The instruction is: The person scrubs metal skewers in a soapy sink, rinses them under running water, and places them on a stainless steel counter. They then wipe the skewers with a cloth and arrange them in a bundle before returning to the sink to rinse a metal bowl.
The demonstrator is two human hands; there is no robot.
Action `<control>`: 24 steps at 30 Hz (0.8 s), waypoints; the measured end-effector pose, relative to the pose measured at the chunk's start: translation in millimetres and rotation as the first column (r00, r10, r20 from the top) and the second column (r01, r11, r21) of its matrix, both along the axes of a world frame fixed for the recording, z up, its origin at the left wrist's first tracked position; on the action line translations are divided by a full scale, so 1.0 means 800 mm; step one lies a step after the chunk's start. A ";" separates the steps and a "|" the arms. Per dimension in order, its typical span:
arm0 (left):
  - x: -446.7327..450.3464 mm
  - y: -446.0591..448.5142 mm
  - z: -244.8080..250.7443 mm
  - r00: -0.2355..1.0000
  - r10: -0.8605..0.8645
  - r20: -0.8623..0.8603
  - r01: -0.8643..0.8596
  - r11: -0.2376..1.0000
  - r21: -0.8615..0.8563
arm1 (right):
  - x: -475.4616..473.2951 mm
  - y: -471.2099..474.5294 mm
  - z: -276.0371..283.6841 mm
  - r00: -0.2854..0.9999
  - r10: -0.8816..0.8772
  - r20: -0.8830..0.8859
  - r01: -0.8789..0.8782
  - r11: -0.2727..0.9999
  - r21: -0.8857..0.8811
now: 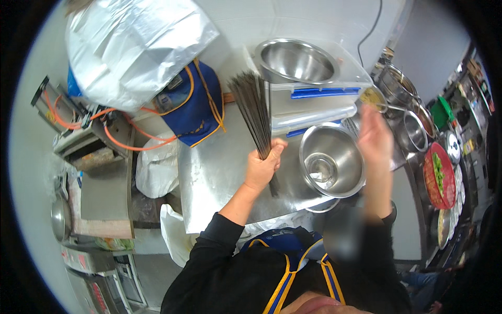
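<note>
My left hand [263,165] is closed around a bundle of thin dark skewers [251,110], apparently metal. They fan out above the fist, and their lower ends point down toward the steel tabletop [219,165]. To the right of that fist, a deep stainless steel bowl [347,165] stands tilted near the table's front edge. My right hand [374,137] is raised just beyond the bowl's right rim. Motion blur hides its fingers, so whether it holds anything is unclear.
Clear plastic boxes with blue clips [325,93] are stacked at the back, a steel mixing bowl [298,62] on top. A blue apron [196,106] and a silvery sheet [137,47] hang at left, near an orange hose [133,147]. A red basket with greens [439,176] lies far right.
</note>
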State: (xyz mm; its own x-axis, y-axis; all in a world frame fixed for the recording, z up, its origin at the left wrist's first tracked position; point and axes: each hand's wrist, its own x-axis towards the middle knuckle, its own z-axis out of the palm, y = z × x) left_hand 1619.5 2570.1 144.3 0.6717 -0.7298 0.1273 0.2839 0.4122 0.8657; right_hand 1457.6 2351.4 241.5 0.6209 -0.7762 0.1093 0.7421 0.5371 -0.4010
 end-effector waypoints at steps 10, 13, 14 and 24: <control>-0.143 -0.107 0.047 0.935 -0.343 -0.085 0.337 0.938 -0.079 | -0.123 0.151 -0.107 0.992 0.093 -0.083 -0.062 0.946 0.319; -0.209 -0.115 0.041 0.873 -0.484 0.060 0.486 0.874 -0.022 | -0.199 0.198 -0.122 0.964 0.246 -0.100 -0.193 0.907 0.373; -0.234 -0.114 0.039 0.841 -0.537 0.068 0.534 0.843 0.060 | -0.233 0.215 -0.125 0.916 0.354 -0.191 -0.258 0.881 0.396; -0.593 -0.018 0.038 0.054 -0.994 0.096 0.973 0.074 0.217 | -0.571 0.349 -0.087 0.398 -0.752 -0.526 0.468 0.660 -0.588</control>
State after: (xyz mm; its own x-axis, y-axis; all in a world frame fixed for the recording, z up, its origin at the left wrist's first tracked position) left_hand 1145.5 2555.7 175.0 -0.7025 -0.7110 0.0300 0.2236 -0.1805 0.9578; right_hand 1000.7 2631.0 171.7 -0.0297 -0.9799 0.1971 0.2304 -0.1986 -0.9526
